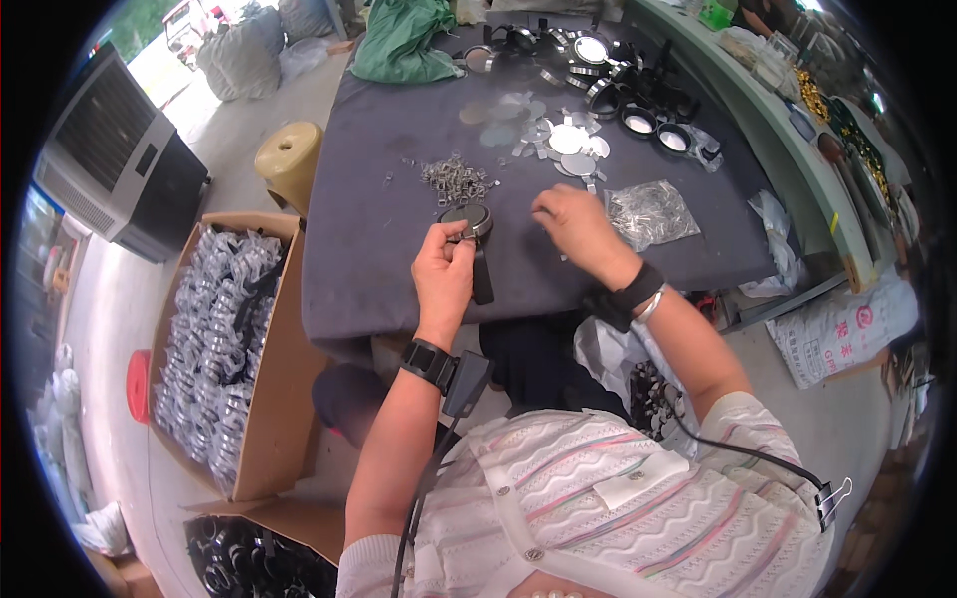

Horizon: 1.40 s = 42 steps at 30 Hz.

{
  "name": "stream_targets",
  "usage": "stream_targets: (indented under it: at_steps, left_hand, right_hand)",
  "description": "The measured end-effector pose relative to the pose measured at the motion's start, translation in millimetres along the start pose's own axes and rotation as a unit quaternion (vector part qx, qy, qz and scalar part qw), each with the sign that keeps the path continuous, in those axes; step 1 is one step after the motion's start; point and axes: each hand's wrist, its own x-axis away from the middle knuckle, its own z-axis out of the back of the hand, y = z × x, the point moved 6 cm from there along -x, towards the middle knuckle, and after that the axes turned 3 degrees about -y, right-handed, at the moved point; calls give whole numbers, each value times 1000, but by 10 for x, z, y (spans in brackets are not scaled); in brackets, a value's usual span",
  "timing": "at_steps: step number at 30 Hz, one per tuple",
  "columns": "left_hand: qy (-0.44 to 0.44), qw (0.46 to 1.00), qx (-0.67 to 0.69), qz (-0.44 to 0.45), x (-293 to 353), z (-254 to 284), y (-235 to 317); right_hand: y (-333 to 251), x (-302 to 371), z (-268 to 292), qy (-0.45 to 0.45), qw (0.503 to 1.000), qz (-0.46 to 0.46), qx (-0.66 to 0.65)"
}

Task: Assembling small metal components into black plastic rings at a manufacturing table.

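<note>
Left hand (444,271): grip closed on the round piece (466,215), above the bench (364,214), its black strap (482,276) pointing to 6 o'clock.
Right hand (578,227): at the piece's 3 o'clock, fingertips drawn together; cannot tell whether they hold anything.
Metal clips (457,182): heaped at 12 o'clock.
Silver discs (569,140): 1 to 2 o'clock.
</note>
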Motion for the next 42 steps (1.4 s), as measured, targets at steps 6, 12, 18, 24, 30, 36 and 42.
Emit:
stream_targets:
  at_steps: [6, 12, 18, 24, 30, 36, 42]
  left_hand:
    - [-7, 1000, -13, -4, 3, 3, 53]
    - [-7, 1000, 22, 14, 19, 23, 42]
    - [-8, 999, 25, 23, 28, -13, 53]
    - [10, 1000, 8, 24, 13, 0, 63]
    - [11, 1000, -6, -7, -49, 33, -32]
    - [1, 1000, 12, 3, -27, 16, -16]
    - [1, 999, 30, 13, -7, 22, 13]
  right_hand:
    - [398, 42, -70, -113, 979, 30, 167]
    - [94, 1, -67, -162, 952, 109, 235]
    - [174, -2, -67, -176, 948, 116, 238]
    - [-92, -104, -13, -74, 994, 69, -51]
    - [-317, -116, -362, -64, 947, -40, -311]
    - [-330, -118, -456, -68, 943, -65, -320]
    - [-382, -118, -433, -18, 949, -13, -315]
